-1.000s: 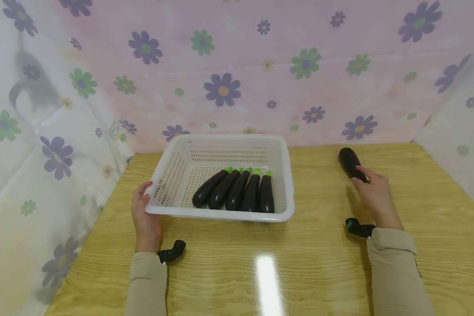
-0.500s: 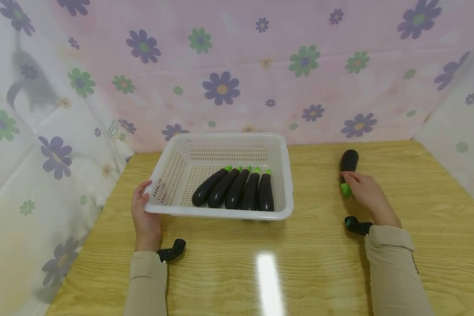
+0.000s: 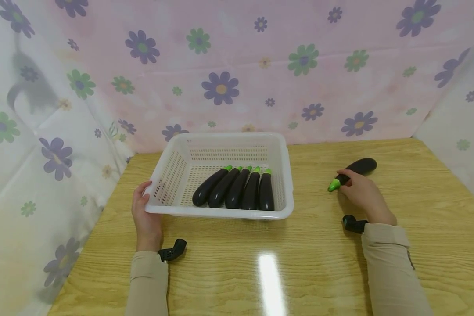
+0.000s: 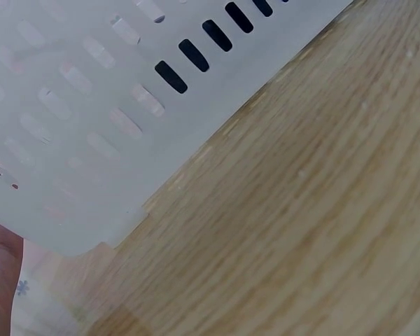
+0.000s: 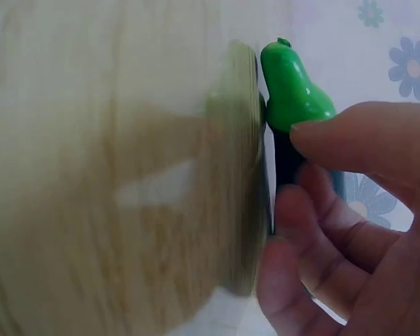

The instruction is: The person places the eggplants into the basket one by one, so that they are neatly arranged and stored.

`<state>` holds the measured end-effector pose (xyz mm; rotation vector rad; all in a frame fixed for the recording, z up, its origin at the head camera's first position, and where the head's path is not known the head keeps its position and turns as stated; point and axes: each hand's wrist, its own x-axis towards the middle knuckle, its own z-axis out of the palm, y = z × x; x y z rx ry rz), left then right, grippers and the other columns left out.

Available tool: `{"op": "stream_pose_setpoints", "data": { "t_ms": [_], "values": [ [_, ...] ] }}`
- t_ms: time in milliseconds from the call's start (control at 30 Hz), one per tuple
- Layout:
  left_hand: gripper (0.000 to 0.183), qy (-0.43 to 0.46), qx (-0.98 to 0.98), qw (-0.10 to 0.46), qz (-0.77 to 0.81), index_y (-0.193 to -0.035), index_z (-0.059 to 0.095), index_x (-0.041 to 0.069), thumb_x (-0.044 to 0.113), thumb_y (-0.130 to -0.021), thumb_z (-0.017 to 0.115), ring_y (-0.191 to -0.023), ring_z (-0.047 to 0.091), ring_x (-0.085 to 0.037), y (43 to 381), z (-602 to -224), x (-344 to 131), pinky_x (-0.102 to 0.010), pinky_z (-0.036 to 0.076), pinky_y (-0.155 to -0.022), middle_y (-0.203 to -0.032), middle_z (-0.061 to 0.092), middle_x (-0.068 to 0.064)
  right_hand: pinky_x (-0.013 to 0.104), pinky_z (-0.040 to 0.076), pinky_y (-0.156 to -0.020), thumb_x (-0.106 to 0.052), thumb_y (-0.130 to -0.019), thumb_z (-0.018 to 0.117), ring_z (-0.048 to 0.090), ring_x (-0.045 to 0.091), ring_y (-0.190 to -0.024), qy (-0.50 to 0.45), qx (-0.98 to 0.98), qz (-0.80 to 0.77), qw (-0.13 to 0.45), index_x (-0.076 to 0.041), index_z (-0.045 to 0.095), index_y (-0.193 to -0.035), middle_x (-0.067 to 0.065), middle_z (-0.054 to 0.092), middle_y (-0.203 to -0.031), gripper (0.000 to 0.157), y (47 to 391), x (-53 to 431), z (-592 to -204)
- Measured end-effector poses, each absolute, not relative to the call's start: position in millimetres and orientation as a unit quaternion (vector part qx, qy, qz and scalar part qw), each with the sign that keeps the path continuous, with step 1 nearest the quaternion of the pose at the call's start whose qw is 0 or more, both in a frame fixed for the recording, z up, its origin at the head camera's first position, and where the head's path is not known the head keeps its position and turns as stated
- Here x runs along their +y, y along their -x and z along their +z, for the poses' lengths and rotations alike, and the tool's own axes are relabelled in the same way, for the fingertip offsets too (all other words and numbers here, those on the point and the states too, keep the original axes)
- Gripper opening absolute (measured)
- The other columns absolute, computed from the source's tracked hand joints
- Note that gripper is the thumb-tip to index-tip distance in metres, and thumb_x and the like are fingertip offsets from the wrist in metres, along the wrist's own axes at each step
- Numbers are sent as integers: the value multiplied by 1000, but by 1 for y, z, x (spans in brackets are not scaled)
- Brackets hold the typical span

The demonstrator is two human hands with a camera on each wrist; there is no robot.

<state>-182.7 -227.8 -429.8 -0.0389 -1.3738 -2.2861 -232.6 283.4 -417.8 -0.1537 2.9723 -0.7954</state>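
Observation:
Out on the right side of the table, my right hand (image 3: 364, 195) pinches a dark eggplant (image 3: 362, 166) by its neck, just behind the green cap (image 3: 334, 184). The right wrist view has the thumb on one side, by the green end (image 5: 294, 87), and the curled fingers on the other. My left hand (image 3: 146, 219) grips the front left corner of a white plastic basket (image 3: 217, 212); its slotted wall (image 4: 98, 164) fills the upper left of the left wrist view. Several eggplants (image 3: 235, 193) lie side by side in the basket, green ends toward the back.
A wood-grain table (image 3: 213, 272) carries everything, with a bright light reflection near its front. Behind it hangs a flowered pink cloth (image 3: 253, 118). White flowered cloth (image 3: 79, 162) closes in the left side, and similar cloth (image 3: 454, 175) the right.
My right hand has shifted slightly left and turned the eggplant, whose green end came into view and now points front-left. The left hand and the basket have stayed put.

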Motion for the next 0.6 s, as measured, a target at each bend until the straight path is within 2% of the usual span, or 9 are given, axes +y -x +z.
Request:
{"op": "stream_pose_setpoints", "data": {
  "t_ms": [133,233,333,433,600],
  "values": [
    [31,12,-498,238,-833,-115,49,3,13,-87,39,-102,46,-25,183,-430,-227,-34,39,-80,-119,46,-14,32,34,-52,-16,-85,55,47,23,-63,33,970,-240,3,-1,46,-126,14,56,-83,45,230,280,-417],
    [31,10,-499,240,-833,-114,50,4,13,-87,39,-101,46,-25,184,-428,-227,-34,39,-80,-119,47,-14,34,35,-51,-20,-85,56,49,25,-62,22,974,-226,-14,-1,50,-123,16,58,-86,43,227,277,-414],
    [30,10,-501,238,-832,-114,50,4,13,-87,38,-102,46,-26,184,-427,-227,-34,39,-80,-119,46,-14,42,40,-59,-22,-85,57,53,36,-76,14,976,-218,-18,-2,51,-122,23,58,-102,43,227,275,-413],
    [31,11,-504,236,-831,-114,49,4,13,-87,37,-102,45,-26,184,-427,-227,-35,39,-80,-119,46,-13,52,39,-68,-23,-84,58,49,45,-92,9,976,-218,-20,-2,51,-123,28,52,-114,45,227,275,-413],
    [30,10,-504,235,-831,-113,48,4,12,-86,37,-102,45,-26,183,-428,-227,-34,39,-80,-119,46,-13,55,37,-73,-21,-83,59,47,47,-96,9,972,-233,-35,2,45,-127,32,49,-114,51,227,279,-413]
  ]
}}
